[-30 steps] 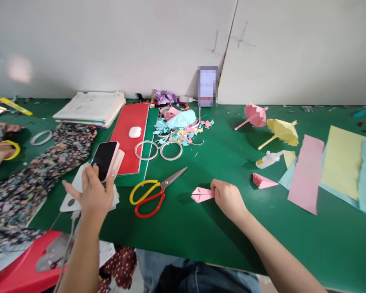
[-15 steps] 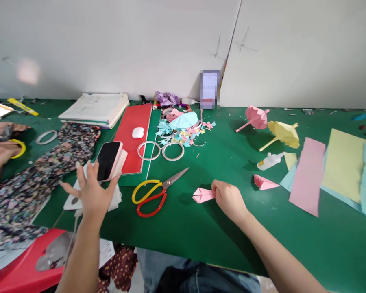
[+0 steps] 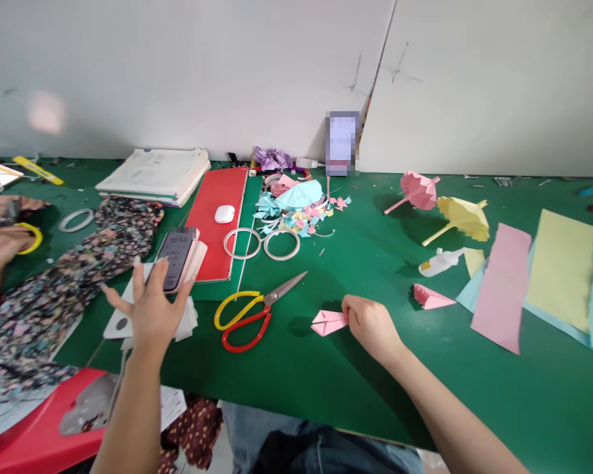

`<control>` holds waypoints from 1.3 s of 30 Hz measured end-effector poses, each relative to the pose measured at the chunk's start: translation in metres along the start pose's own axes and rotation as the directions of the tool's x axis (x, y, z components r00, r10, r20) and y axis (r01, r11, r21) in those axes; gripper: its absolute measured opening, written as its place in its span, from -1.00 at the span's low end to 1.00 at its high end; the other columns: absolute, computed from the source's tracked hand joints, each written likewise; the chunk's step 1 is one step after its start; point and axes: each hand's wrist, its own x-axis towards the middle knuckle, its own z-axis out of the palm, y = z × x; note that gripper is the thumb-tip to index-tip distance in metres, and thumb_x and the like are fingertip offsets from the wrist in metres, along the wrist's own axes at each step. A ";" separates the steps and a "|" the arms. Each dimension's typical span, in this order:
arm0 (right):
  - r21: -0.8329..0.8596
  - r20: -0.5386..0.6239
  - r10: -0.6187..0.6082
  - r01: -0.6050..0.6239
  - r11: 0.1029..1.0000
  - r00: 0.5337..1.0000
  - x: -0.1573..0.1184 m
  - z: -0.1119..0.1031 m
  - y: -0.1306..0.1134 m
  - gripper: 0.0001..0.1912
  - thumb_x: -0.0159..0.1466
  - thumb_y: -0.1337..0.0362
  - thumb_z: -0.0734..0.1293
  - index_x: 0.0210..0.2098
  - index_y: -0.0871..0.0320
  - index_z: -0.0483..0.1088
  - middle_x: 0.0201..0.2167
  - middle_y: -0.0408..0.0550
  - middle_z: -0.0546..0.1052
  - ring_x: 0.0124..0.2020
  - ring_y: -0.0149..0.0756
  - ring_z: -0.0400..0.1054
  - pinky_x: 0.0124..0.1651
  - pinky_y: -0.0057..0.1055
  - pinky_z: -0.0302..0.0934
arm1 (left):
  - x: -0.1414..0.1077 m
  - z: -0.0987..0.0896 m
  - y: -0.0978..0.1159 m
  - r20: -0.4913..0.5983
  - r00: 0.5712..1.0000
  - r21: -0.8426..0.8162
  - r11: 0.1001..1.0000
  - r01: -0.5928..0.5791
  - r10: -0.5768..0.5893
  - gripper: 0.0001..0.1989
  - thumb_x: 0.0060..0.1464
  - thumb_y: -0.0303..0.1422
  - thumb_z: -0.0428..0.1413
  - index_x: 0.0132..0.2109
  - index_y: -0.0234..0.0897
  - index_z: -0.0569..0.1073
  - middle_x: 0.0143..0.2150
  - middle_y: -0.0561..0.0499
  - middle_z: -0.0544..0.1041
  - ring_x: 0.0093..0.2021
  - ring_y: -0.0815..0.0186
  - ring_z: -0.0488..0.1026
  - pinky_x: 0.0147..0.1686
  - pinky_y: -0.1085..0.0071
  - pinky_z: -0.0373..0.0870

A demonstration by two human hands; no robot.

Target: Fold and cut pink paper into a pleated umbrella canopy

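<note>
Your right hand (image 3: 374, 327) is closed around the narrow end of the folded pink paper (image 3: 328, 322); the wider end projects toward your left hand (image 3: 153, 308). Your left hand is spread, fingertips at the lower part of the lit phone (image 3: 174, 262). The scissors (image 3: 264, 313) lie between your hands, yellow and red handles nearer the left hand, blades angled away from you. Beyond the scissors are two white rings (image 3: 261, 243) and a pile of paper scraps (image 3: 301, 214). To the right of your right hand lie the pleated pink piece (image 3: 433, 297) and the white glue bottle (image 3: 439, 262). Beyond the bottle, locate the yellow paper umbrella (image 3: 460, 218) and the pink paper umbrella (image 3: 418, 191).
</note>
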 end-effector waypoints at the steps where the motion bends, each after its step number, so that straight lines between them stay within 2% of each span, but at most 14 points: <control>1: 0.000 -0.003 -0.002 0.002 1.000 1.000 0.000 0.000 0.000 -0.75 0.07 0.57 0.08 -0.59 0.17 0.24 -0.64 -0.13 0.42 -0.61 -0.40 0.24 -0.51 -0.52 -0.03 | 0.001 0.000 0.000 -0.038 0.999 0.043 0.999 -0.008 0.009 -0.50 0.20 -0.16 -0.05 0.21 -0.28 0.14 0.26 -0.31 0.20 0.36 -0.10 -0.15 0.15 -0.29 -0.59; 3: -0.001 -0.011 -0.005 0.005 1.000 1.000 0.000 0.000 0.000 -0.75 0.07 0.57 0.08 -0.59 0.17 0.25 -0.65 -0.13 0.42 -0.62 -0.40 0.24 -0.51 -0.52 -0.04 | 0.002 -0.001 0.000 -0.117 0.992 0.104 0.994 -0.028 0.040 -0.51 0.16 -0.16 0.00 0.17 -0.30 0.21 0.22 -0.32 0.28 0.32 -0.12 -0.02 0.15 -0.32 -0.49; 7: -0.005 -0.033 -0.022 0.022 1.000 0.999 0.000 0.001 0.000 -0.75 0.07 0.57 0.09 -0.60 0.18 0.24 -0.66 -0.13 0.42 -0.63 -0.41 0.24 -0.53 -0.53 -0.05 | 0.000 -0.003 0.000 -0.290 0.954 0.084 0.995 -0.049 0.072 -0.43 0.11 -0.19 0.06 0.22 -0.32 0.17 0.20 -0.30 0.32 0.31 -0.17 0.00 0.14 -0.36 -0.37; 11: -0.013 -0.060 -0.059 0.058 0.998 0.996 -0.001 0.002 -0.001 -0.75 0.05 0.58 0.09 -0.60 0.18 0.25 -0.67 -0.14 0.41 -0.64 -0.43 0.22 -0.53 -0.53 -0.05 | -0.018 -0.003 0.028 -0.381 0.908 -0.019 0.981 -0.195 0.173 -0.63 0.14 -0.25 0.03 0.05 -0.31 0.37 0.08 -0.24 0.45 0.22 -0.05 0.23 0.20 -0.10 -0.01; 13: -0.024 -0.076 -0.082 0.081 0.996 0.994 -0.001 0.002 -0.001 -0.74 0.05 0.59 0.09 -0.60 0.18 0.25 -0.67 -0.14 0.40 -0.64 -0.43 0.21 -0.53 -0.53 -0.06 | -0.032 -0.001 0.060 -0.032 0.951 -0.252 0.919 -0.304 0.306 -0.72 0.23 -0.29 -0.09 -0.02 -0.24 0.42 0.04 -0.13 0.49 0.13 0.14 0.36 0.12 0.17 0.25; 14: -0.031 -0.085 -0.096 0.094 0.995 0.992 -0.001 0.002 -0.001 -0.74 0.05 0.59 0.08 -0.60 0.18 0.25 -0.67 -0.14 0.39 -0.64 -0.42 0.20 -0.52 -0.52 -0.06 | -0.039 0.000 0.079 0.145 0.921 -0.350 0.889 -0.294 0.362 -0.67 0.26 -0.29 -0.14 0.08 -0.22 0.35 0.10 -0.11 0.45 0.15 0.20 0.34 0.11 0.25 0.29; 16: -0.047 -0.096 -0.135 0.131 0.990 0.986 -0.001 0.001 -0.002 -0.74 0.06 0.58 0.08 -0.59 0.18 0.26 -0.66 -0.13 0.38 -0.63 -0.41 0.18 -0.51 -0.51 -0.06 | -0.048 0.002 0.118 0.352 0.793 -0.449 0.833 -0.323 0.497 -0.51 0.22 -0.22 -0.07 0.26 -0.19 0.11 0.27 -0.09 0.26 0.23 0.22 0.23 0.15 0.29 0.24; 18: -0.060 -0.099 -0.184 0.179 0.982 0.978 -0.001 -0.001 -0.002 -0.74 0.07 0.57 0.09 -0.59 0.18 0.26 -0.65 -0.12 0.37 -0.61 -0.40 0.17 -0.48 -0.49 -0.04 | -0.049 0.004 0.152 0.441 0.691 -0.497 0.797 -0.343 0.573 -0.46 0.19 -0.20 -0.02 0.28 -0.16 0.08 0.27 -0.07 0.25 0.25 0.19 0.20 0.16 0.27 0.21; 20: -0.072 -0.103 -0.223 0.216 0.974 0.969 -0.001 -0.003 -0.002 -0.74 0.09 0.57 0.09 -0.58 0.18 0.27 -0.65 -0.12 0.36 -0.60 -0.38 0.15 -0.46 -0.48 -0.03 | -0.041 0.007 0.174 0.551 0.579 -0.531 0.788 -0.313 0.601 -0.62 0.18 -0.24 -0.02 0.14 -0.15 0.30 0.08 -0.06 0.46 0.08 0.17 0.40 0.01 0.29 0.33; 22: -0.086 -0.118 -0.233 0.224 0.971 0.965 0.000 -0.005 -0.001 -0.72 0.12 0.56 0.08 -0.58 0.18 0.27 -0.65 -0.10 0.35 -0.59 -0.37 0.14 -0.45 -0.46 -0.03 | -0.030 0.013 0.186 0.697 0.367 -0.577 0.786 -0.222 0.616 -0.75 0.16 -0.21 -0.02 -0.18 -0.21 0.48 -0.25 -0.02 0.60 -0.25 0.20 0.54 -0.28 0.37 0.41; 24: -0.095 -0.136 -0.216 0.205 0.974 0.967 0.000 -0.008 0.000 -0.71 0.15 0.56 0.07 -0.56 0.19 0.29 -0.63 -0.09 0.36 -0.58 -0.36 0.13 -0.44 -0.46 -0.03 | -0.021 0.021 0.189 0.772 0.224 -0.601 0.798 -0.049 0.595 -0.74 0.17 -0.22 -0.04 -0.28 -0.26 0.45 -0.37 -0.01 0.60 -0.40 0.27 0.54 -0.43 0.44 0.39; 25: -0.097 -0.146 -0.199 0.186 0.978 0.969 0.001 -0.009 0.002 -0.72 0.16 0.56 0.08 -0.55 0.19 0.29 -0.61 -0.09 0.36 -0.57 -0.36 0.14 -0.43 -0.46 -0.02 | -0.019 0.026 0.189 0.778 0.203 -0.610 0.792 0.014 0.595 -0.75 0.18 -0.25 -0.06 -0.27 -0.28 0.44 -0.37 -0.02 0.60 -0.44 0.29 0.54 -0.45 0.46 0.38; 32: -0.086 -0.153 -0.051 0.038 0.996 0.987 0.008 -0.010 0.012 -0.74 0.11 0.59 0.09 -0.52 0.18 0.28 -0.60 -0.10 0.36 -0.57 -0.36 0.13 -0.43 -0.45 -0.04 | -0.024 0.053 0.184 0.752 0.217 -0.658 0.726 0.201 0.622 -0.69 0.17 -0.19 -0.03 -0.23 -0.36 0.46 -0.38 -0.07 0.58 -0.53 0.37 0.50 -0.59 0.55 0.29; 39: 0.071 -0.175 0.023 -0.011 0.997 0.984 0.005 -0.011 0.007 -0.73 0.11 0.58 0.06 -0.54 0.15 0.21 -0.62 -0.13 0.31 -0.57 -0.37 0.13 -0.44 -0.46 -0.01 | -0.023 0.053 0.184 0.782 0.162 -0.614 0.697 0.371 0.602 -0.65 0.14 -0.18 0.03 -0.14 -0.39 0.49 -0.38 -0.09 0.58 -0.54 0.38 0.49 -0.57 0.54 0.34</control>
